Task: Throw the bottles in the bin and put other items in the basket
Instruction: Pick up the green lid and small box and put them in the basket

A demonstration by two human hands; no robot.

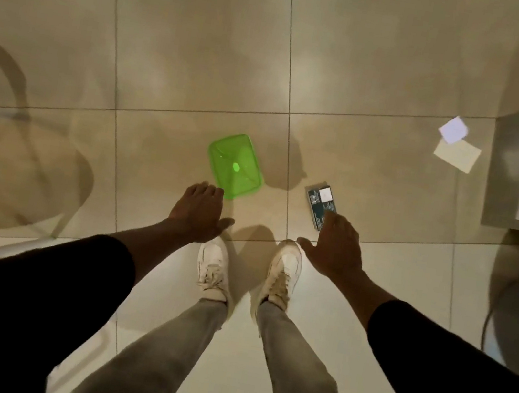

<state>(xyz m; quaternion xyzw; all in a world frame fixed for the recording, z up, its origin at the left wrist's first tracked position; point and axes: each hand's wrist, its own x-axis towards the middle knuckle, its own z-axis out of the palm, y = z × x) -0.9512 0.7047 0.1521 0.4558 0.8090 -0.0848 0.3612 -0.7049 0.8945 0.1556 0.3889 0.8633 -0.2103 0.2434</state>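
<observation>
Both hands reach down toward the tiled floor [375, 167], and both are empty, fingers spread apart. The left hand [198, 212] hangs over the near corner of a green plastic lid [236, 165], which lies flat on the floor just ahead of the left shoe [213, 269]. The right hand [335, 245] hangs over the near end of a small dark box [321, 202]; its fingertips cover that end, and whether they touch it cannot be told.

The relation that matters — each item lies straight ahead of its own hand. The box runs with its long axis away from the person, slightly slanted, so the right hand meets its short end first; a grip across the narrow width looks the likelier choice. The lid lies broad and low, its long axis angled away to the right, and would probably need lifting by an edge.

Two paper slips [456, 147] lie well apart from both hands, toward the right near a grey surface [507, 167] — the right hand is the nearer. No bottle, bin or basket shows in this view.
</observation>
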